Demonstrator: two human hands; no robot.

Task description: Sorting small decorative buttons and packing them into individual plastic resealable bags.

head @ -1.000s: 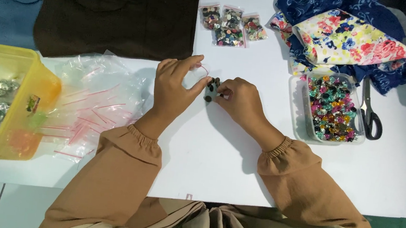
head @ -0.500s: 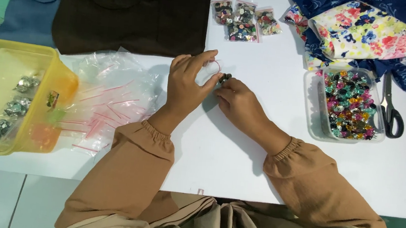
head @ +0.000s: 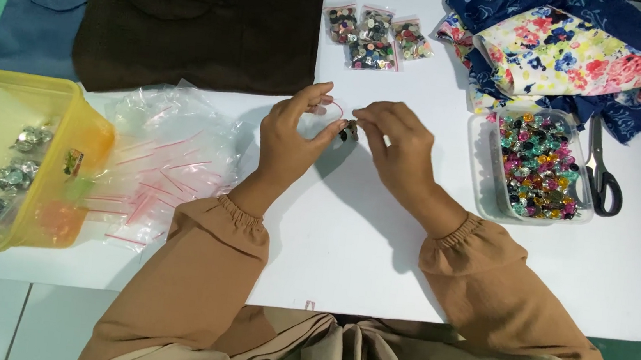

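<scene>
We see both hands at frame centre over the white worktop (head: pixel 374 271). Left hand (head: pixel 293 142) has its fingers pinched on a small clear zip bag (head: pixel 325 118) with a red seal line, held just above the worktop. Right hand (head: pixel 398 148) has fingers closed on a few small dark buttons (head: pixel 350 132), right at the bag's mouth, touching or nearly so; we can't tell which.

Left of the hands, a loose pile of empty zip bags (head: pixel 169 161). Far left, a yellow tub (head: pixel 62 179) with filled bags of silvery pieces inside. Upper centre, four small filled button bags (head: pixel 373 36) lie side by side. Right of centre, a clear tray (head: pixel 485 180) full of multicoloured buttons, with scissors (head: pixel 599 172) just beside it on the right. Upper right, folded floral fabric (head: pixel 567 55) on blue fabric. Upper left, a dark brown garment (head: pixel 203 20), a blue one (head: pixel 43 12) beside it.
</scene>
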